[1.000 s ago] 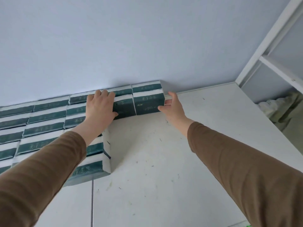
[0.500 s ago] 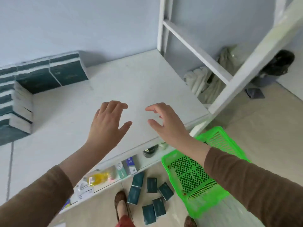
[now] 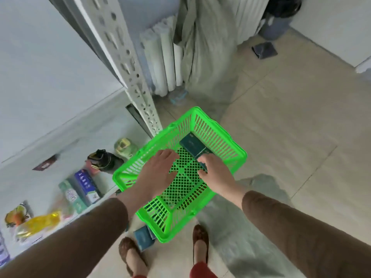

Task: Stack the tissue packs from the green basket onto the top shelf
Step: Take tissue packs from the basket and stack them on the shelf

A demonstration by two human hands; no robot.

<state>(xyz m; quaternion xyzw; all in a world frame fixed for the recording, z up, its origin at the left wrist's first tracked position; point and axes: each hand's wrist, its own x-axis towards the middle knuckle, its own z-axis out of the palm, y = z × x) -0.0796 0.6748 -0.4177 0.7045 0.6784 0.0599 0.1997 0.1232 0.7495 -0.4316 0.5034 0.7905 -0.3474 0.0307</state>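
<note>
Hands over green basket [image 3: 236, 152], left hand [image 3: 158, 171] spread flat, right hand [image 3: 215, 172] pinching tissue pack [image 3: 193, 146].

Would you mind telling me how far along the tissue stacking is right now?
Done: cannot be judged, since the top shelf is out of view. In hand: the right hand is closing on a dark tissue pack in the green basket, while the left hand hovers open over the mesh. Left: that pack, plus another pack on the floor beside the basket.
</note>
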